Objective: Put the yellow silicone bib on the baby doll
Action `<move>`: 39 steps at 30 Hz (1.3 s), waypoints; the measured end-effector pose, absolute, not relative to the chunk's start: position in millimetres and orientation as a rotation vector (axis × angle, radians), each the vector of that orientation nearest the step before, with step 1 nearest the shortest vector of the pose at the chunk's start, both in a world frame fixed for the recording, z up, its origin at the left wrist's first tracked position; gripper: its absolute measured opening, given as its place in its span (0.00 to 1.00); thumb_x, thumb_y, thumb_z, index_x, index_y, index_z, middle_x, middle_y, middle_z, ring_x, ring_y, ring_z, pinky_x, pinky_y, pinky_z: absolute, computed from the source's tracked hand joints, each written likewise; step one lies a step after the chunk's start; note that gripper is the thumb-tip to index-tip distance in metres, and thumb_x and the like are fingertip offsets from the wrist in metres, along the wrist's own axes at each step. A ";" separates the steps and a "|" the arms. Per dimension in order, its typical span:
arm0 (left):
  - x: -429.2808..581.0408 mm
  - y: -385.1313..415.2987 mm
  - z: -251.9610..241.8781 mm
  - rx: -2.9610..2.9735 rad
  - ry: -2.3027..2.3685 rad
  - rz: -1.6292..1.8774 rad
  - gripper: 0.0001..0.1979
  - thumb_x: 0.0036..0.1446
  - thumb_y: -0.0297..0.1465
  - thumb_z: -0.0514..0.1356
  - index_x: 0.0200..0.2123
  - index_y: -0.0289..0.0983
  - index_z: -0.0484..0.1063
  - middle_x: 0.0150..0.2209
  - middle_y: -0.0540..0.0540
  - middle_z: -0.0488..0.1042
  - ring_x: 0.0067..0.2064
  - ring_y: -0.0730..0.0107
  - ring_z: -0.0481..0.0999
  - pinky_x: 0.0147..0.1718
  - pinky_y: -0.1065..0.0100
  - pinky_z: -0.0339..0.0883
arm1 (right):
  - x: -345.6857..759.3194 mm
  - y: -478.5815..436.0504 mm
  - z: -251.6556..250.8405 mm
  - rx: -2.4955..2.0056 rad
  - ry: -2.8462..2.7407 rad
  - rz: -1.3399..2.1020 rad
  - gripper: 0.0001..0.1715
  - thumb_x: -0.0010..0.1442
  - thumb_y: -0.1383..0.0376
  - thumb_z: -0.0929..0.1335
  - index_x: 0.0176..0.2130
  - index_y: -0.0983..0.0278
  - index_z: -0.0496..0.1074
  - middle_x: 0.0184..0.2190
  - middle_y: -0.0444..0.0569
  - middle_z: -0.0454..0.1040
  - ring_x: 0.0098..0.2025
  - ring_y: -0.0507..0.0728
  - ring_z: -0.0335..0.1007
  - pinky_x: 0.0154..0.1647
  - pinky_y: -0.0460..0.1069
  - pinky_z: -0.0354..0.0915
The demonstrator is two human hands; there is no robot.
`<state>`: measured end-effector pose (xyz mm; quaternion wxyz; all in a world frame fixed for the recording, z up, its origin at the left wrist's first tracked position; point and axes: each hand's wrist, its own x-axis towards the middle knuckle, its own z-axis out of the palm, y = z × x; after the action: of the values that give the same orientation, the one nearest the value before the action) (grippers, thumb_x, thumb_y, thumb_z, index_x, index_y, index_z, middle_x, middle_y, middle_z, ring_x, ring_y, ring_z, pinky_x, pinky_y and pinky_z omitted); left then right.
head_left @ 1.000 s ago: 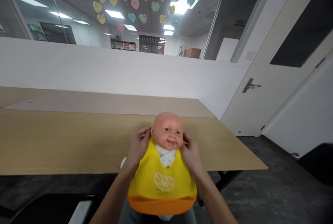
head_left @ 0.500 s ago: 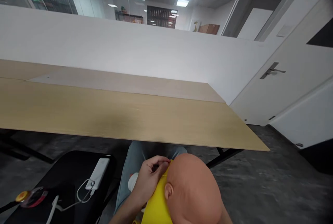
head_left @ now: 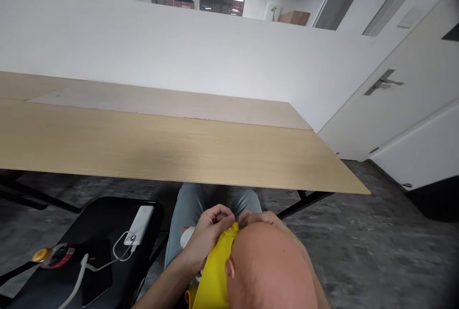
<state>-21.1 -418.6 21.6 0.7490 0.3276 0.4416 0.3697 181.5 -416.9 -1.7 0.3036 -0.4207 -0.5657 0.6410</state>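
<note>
A bald doll (head_left: 270, 268) in a yellow garment (head_left: 215, 270) is at the bottom centre, over my lap, its head toward the camera. My left hand (head_left: 210, 230) is closed, thumb and fingers pinching the top edge of the yellow garment. On the far side of the doll's head, my right hand (head_left: 260, 218) has its fingers bent in at the same edge, close to my left fingertips. The doll's head covers part of the right hand and forearm. Something white and round (head_left: 186, 236) shows beside my left wrist.
A long wooden table (head_left: 179, 151) runs across in front of my knees, against a white wall. At left, a black seat (head_left: 103, 223) holds a white power bank (head_left: 139, 225) with a cable and a bottle (head_left: 57, 255) with a yellow cap. A door (head_left: 398, 108) is at right.
My view has tilted downward. My right hand, hidden behind the doll's head before, now shows beside the left hand at the garment's edge. The left hand keeps its pinch.
</note>
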 end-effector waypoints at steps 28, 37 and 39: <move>-42.6 -420.3 17.8 1.229 0.968 0.600 0.18 0.51 0.37 0.63 0.22 0.37 0.57 0.22 0.56 0.56 0.26 0.78 0.54 0.24 0.74 0.48 | 151.0 -423.2 -18.2 -1.188 -1.717 1.571 0.30 0.60 0.42 0.63 0.28 0.67 0.65 0.23 0.45 0.63 0.25 0.49 0.55 0.25 0.45 0.53; -46.7 -420.5 21.5 1.464 0.966 0.503 0.16 0.57 0.37 0.58 0.22 0.36 0.59 0.23 0.55 0.55 0.27 0.76 0.53 0.24 0.72 0.46 | 148.8 -425.1 -11.0 -1.184 -1.693 1.544 0.28 0.61 0.44 0.62 0.29 0.66 0.63 0.22 0.43 0.59 0.25 0.49 0.51 0.22 0.44 0.49; -47.9 -420.7 19.9 1.487 0.952 0.495 0.15 0.57 0.37 0.57 0.23 0.35 0.60 0.24 0.54 0.56 0.27 0.76 0.54 0.24 0.72 0.47 | 149.6 -424.0 -14.2 -1.180 -1.730 1.523 0.29 0.62 0.43 0.61 0.29 0.66 0.63 0.24 0.44 0.60 0.25 0.49 0.52 0.23 0.44 0.50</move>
<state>-47.9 -420.7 19.9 0.6085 0.6435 0.4120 0.2143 149.6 -424.0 -14.2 0.2724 -0.4385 -0.6427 0.5660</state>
